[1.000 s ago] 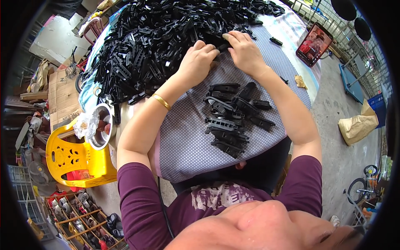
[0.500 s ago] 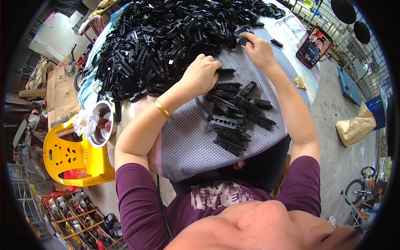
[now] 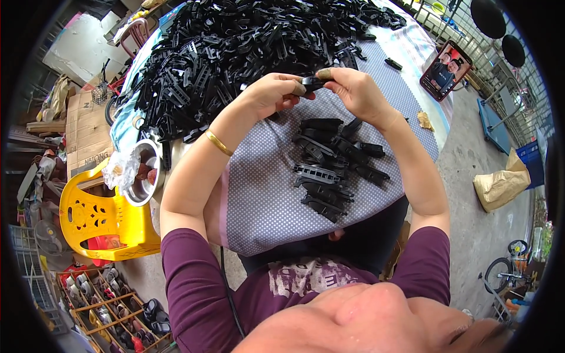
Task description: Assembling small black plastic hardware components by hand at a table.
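Between my two hands is a small black plastic part [image 3: 312,84], held just above the near edge of a big heap of similar black parts [image 3: 229,59]. My left hand [image 3: 272,94] grips its left end with thumb and fingers closed. My right hand [image 3: 358,95] pinches its right end. Fingers cover much of the part, so its exact kind is hard to make out. Nearer to me, a smaller pile of long black plastic parts [image 3: 329,159], some with slotted sides, lies on the dotted grey cloth [image 3: 259,200].
One loose black part [image 3: 392,63] lies right of the heap, near a propped phone [image 3: 445,70]. A brown scrap [image 3: 424,119] rests on the cloth's right side. At left are a metal bowl [image 3: 139,193], a clear plastic bag [image 3: 120,170] and a yellow chair [image 3: 112,226].
My right hand has come left and nearer from the heap's right edge. Both hands now meet at one black part, where before they were apart, each at its own part.
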The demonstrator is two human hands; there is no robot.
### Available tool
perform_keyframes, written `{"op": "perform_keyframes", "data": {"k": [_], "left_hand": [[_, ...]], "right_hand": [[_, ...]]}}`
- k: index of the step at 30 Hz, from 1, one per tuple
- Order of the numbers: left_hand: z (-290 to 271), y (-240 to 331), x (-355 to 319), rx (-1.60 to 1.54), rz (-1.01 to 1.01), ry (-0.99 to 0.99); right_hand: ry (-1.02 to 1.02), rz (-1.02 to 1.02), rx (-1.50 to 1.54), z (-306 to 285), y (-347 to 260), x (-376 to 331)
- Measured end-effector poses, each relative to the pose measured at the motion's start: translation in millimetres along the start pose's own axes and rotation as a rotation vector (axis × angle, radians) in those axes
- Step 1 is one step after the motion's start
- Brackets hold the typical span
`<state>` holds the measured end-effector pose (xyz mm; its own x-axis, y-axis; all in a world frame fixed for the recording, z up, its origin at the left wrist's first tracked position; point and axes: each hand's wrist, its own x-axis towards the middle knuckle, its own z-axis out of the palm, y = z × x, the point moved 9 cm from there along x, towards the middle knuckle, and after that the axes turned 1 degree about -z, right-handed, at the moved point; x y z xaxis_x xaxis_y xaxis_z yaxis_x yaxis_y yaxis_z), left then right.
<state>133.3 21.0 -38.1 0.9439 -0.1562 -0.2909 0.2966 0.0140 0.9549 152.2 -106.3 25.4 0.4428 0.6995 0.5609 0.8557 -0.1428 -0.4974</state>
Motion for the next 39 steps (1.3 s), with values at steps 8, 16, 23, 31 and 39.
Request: {"op": "perform_keyframes", "data": {"k": [8, 16, 23, 31, 39], "left_hand": [[2.0, 4.6, 1.1, 0.079, 0.079, -0.096], [-1.5, 28.8, -9.6, 0.554, 0.386, 0.219], [26.9, 54.1, -30.5, 0.906, 0.545, 0.272], [19.3, 34.9, -18.3, 0.757, 0.406, 0.098], [68.3, 13.7, -17.1, 0.822, 0.474, -0.386]], "right_hand": [[-0.028, -0.203, -0.28, 6.7, -15.4, -1.2], [0.081, -0.185, -0.307, -0.3, -23.0, 1.4], [-0.142, 0.085, -0.069, 1.3, 2.8, -1.4], [-0.229, 0.309, 0.389, 11.9, 51.5, -0.1], [0.227, 0.109, -0.357, -27.9, 116.6, -0.9]]}}
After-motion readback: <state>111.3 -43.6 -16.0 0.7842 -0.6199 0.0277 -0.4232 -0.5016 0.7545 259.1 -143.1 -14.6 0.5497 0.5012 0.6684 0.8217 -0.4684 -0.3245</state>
